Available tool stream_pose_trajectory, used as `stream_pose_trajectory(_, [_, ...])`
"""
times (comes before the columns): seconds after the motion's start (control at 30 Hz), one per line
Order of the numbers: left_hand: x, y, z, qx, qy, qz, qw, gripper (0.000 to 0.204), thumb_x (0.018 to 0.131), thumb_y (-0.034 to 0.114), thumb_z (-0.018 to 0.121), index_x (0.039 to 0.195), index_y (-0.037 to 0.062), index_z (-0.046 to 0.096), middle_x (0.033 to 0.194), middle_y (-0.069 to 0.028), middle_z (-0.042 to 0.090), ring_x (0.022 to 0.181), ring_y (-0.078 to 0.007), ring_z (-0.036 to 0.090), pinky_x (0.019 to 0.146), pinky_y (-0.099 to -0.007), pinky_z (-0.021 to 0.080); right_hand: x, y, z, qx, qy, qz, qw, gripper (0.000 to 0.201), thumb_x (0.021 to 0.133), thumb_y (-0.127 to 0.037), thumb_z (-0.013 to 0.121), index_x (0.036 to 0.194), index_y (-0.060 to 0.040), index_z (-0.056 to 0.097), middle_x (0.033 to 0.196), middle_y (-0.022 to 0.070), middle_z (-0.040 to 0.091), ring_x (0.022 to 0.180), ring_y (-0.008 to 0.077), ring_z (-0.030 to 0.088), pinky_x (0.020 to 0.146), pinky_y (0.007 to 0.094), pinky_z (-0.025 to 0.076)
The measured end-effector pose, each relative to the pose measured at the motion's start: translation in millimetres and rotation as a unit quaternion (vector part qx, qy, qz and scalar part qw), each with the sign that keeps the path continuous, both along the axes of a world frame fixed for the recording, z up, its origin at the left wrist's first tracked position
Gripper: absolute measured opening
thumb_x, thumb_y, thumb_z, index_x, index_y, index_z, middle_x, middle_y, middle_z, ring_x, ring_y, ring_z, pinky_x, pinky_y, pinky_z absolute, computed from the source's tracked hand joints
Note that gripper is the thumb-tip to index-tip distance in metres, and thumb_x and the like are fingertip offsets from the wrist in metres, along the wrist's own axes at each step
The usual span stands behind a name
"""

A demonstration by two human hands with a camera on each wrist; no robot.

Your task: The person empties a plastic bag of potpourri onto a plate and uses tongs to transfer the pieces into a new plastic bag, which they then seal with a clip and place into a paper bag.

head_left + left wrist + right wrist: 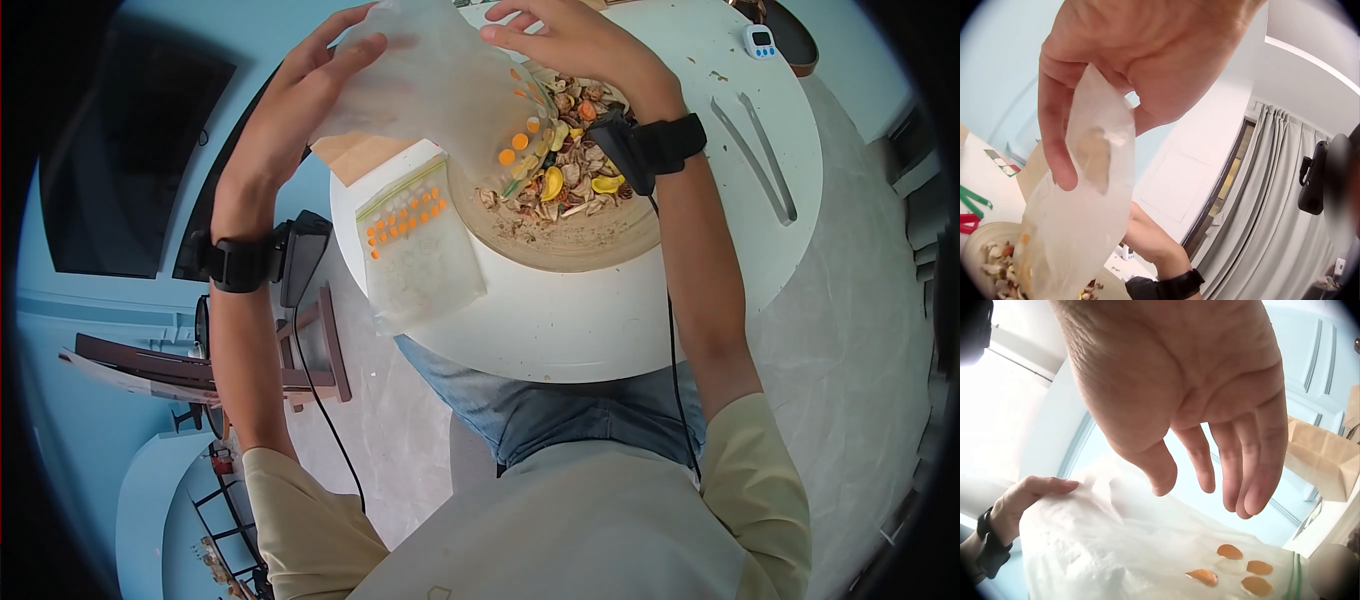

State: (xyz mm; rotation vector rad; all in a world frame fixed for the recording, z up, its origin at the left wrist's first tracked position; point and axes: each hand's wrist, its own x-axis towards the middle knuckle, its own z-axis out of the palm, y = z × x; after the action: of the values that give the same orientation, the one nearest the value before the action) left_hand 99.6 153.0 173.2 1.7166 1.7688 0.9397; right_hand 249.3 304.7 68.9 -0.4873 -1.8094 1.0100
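A frosted zip bag with orange dots (pixel 430 95) is held up by its bottom, its zip end down over a round tray (pixel 560 255) of dried fruit and vegetable pieces (pixel 575 180). The left hand (pixel 305 95) pinches the bag's upper corner; in the left wrist view that hand (pixel 1129 69) has thumb and fingers round the bag (pixel 1094 206). Beside the bag, the right hand (pixel 580 40) is raised with relaxed fingers, holding nothing; the right wrist view shows this hand (pixel 1197 394) above the bag (pixel 1116 544), apart from it.
A second dotted zip bag (pixel 420 260) lies flat on the white table (pixel 560 345), left of the tray. Metal tongs (pixel 765 160) and a small white timer (pixel 759 42) are on the right. Brown paper (pixel 365 155) sits at the left edge. Green and red clips (pixel 971 203) show in the left wrist view.
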Motion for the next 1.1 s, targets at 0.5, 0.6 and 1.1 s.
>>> stream_pose_trajectory(0.5, [13.8, -22.7, -5.4, 0.095, 0.045, -0.022, 0.994, 0.055, 0.091, 0.039, 0.063, 0.135, 0.0088, 0.053, 0.113, -0.0132, 0.065, 0.103, -0.0211, 0.065, 0.090, -0.0316, 0.051, -9.3, -3.1, 3.6, -0.037, 0.031, 0.007, 0.999, 0.018, 0.089, -0.017, 0.061, 0.094, 0.0002, 0.063, 0.083, 0.0105, 0.068, 0.081, 0.0202, 0.068, 0.069, 0.0311, 0.054])
stream_pose_trajectory(0.6, [-7.4, -12.7, -9.4, 0.094, 0.042, -0.005, 0.995, 0.052, 0.091, 0.038, 0.062, 0.134, 0.0087, 0.054, 0.112, -0.0124, 0.066, 0.102, -0.0200, 0.065, 0.089, -0.0307, 0.051, -7.2, -3.7, 3.3, -0.045, 0.039, 0.005, 0.998, 0.018, 0.089, -0.017, 0.061, 0.095, 0.0003, 0.063, 0.083, 0.0104, 0.068, 0.082, 0.0198, 0.068, 0.069, 0.0309, 0.054])
stream_pose_trajectory(1.1, [-4.9, -30.0, -20.3, 0.202, 0.096, 0.078, 0.971, 0.039, 0.090, 0.025, 0.069, 0.119, 0.0001, 0.058, 0.108, -0.0108, 0.066, 0.091, -0.0146, 0.065, 0.077, -0.0263, 0.052, -4.5, -3.2, 19.2, -0.067, 0.082, 0.000, 0.994, 0.019, 0.090, -0.016, 0.062, 0.099, 0.0004, 0.064, 0.085, 0.0097, 0.068, 0.084, 0.0180, 0.068, 0.070, 0.0300, 0.055])
